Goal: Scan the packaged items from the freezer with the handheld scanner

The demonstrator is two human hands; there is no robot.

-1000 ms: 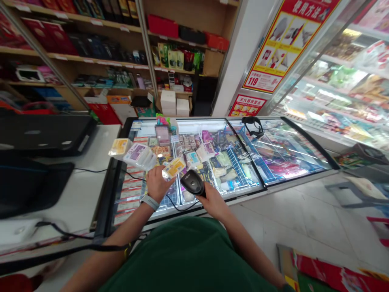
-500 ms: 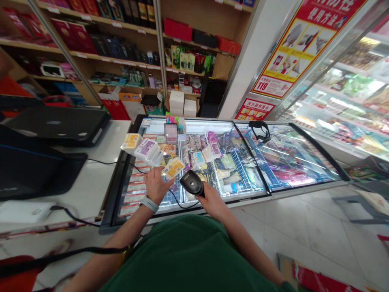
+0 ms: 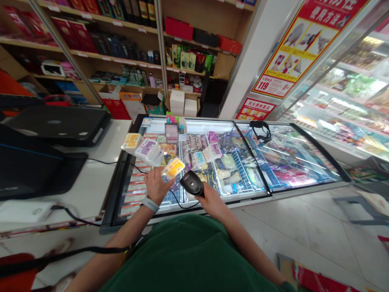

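Note:
My left hand [image 3: 156, 185] is closed on the near end of a clear plastic pack with a yellow label [image 3: 174, 167], held above the freezer's glass top. In my right hand [image 3: 212, 198] is a black barcode scanner [image 3: 192, 183], its head turned toward the yellow pack. The scanner's cord loops below it over the glass. Just beyond my left hand sit stacked packs with purple labels [image 3: 148, 149] and another yellow-labelled pack [image 3: 132, 140]. A purple-labelled pack [image 3: 215, 150] and a blue-labelled pack [image 3: 199, 158] lie farther right.
The chest freezer [image 3: 269, 194] has sliding glass lids over wire baskets of bagged goods. A black strapped object [image 3: 260, 131] lies on its right lid. At left, a counter [image 3: 105, 178] carries a black machine [image 3: 57, 125] and a white box [image 3: 26, 211]. Stocked shelves stand behind.
The yellow label looks brighter now, as if lit. Both hands, the pack and the scanner stay almost in place; the view shifts very slightly.

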